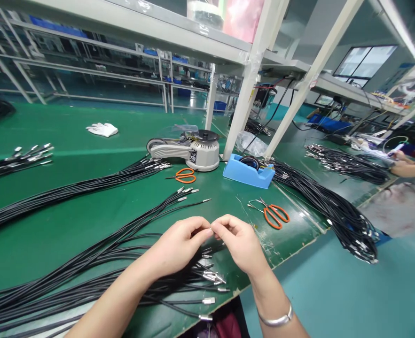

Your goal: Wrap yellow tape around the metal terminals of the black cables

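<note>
My left hand [181,244] and my right hand [241,241] meet above the near part of the table, thumbs and forefingers pinched together. A tiny pale bit shows between the fingertips, too small to name. Under and beside my left hand lie black cables [122,251] with silver metal ends, fanned toward the table's edge; several connectors [210,276] stick out just below the hands. To the right of my right hand rest orange-handled scissors [276,216], with a thin metal piece by their blades.
A grey tape dispenser [203,152], a second pair of orange scissors [185,176] and a blue tape holder [248,171] stand beyond my hands. More cable bundles [320,202] lie right; a white glove [102,129] lies far left. Another person's arm [410,168] shows at far right.
</note>
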Demonstrator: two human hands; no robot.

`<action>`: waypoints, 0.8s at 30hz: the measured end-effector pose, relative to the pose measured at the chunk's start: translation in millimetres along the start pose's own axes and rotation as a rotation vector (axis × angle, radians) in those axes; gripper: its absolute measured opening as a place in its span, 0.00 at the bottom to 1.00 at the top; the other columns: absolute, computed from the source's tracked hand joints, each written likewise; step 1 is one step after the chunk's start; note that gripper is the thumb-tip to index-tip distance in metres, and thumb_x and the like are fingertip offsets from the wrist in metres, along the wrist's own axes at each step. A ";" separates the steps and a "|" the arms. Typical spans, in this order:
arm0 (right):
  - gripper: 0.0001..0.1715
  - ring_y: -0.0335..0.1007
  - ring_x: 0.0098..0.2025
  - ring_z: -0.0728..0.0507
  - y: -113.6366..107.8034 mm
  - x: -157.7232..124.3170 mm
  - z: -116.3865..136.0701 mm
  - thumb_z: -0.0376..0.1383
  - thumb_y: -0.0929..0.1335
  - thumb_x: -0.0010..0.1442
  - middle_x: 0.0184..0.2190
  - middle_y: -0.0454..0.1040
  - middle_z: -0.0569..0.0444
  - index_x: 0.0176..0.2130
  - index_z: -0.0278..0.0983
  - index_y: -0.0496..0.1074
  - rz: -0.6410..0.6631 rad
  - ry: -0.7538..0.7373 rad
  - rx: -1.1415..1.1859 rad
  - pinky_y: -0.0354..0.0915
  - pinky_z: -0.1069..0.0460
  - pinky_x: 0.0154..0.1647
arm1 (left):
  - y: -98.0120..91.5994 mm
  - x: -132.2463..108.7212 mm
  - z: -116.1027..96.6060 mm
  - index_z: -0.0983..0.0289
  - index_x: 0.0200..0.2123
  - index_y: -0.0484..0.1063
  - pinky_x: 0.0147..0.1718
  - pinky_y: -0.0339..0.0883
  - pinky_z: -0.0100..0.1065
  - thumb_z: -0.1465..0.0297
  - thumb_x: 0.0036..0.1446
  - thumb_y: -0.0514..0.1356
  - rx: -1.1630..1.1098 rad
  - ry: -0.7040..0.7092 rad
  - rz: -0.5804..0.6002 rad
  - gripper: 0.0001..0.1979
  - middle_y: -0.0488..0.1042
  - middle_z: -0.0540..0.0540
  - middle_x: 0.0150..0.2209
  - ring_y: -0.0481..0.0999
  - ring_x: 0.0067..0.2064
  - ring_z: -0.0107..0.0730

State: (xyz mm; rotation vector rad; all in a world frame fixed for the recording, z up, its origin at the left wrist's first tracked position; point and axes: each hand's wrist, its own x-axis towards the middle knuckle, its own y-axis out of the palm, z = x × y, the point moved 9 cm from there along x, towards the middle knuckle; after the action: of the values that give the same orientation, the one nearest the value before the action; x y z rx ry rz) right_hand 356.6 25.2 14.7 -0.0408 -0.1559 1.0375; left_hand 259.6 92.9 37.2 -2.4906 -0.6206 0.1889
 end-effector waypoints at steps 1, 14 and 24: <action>0.10 0.67 0.29 0.48 -0.4 -1.7 1.9 0.40 0.68 0.56 0.25 0.72 0.55 0.28 0.35 0.73 0.003 -0.008 -0.004 0.64 0.53 0.33 | 0.5 0.8 0.1 0.63 0.28 0.71 0.32 0.61 0.28 0.64 0.58 0.52 0.016 0.005 -0.014 0.13 0.72 0.49 0.28 0.69 0.31 0.30; 0.13 0.68 0.26 0.49 -9.4 0.6 -30.4 0.42 0.71 0.50 0.22 0.73 0.55 0.28 0.32 0.74 0.051 0.222 0.073 0.65 0.53 0.30 | -25.9 -2.5 15.9 0.58 0.46 0.73 0.47 0.61 0.32 0.59 0.58 0.53 0.117 -0.134 -0.024 0.18 0.76 0.52 0.46 0.72 0.47 0.38; 0.14 0.67 0.24 0.49 -9.5 -1.2 -30.9 0.43 0.72 0.48 0.21 0.73 0.54 0.28 0.32 0.75 0.014 0.249 0.109 0.65 0.53 0.28 | -8.1 -9.2 25.3 0.60 0.33 0.76 0.37 0.63 0.30 0.61 0.57 0.54 0.149 -0.148 0.068 0.13 0.77 0.52 0.34 0.74 0.36 0.35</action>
State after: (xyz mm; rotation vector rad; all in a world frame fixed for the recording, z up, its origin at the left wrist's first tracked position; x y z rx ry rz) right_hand 368.7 20.6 -14.9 -0.0715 0.1275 1.0447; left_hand 241.7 106.9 20.6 -2.3692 -0.5608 0.4334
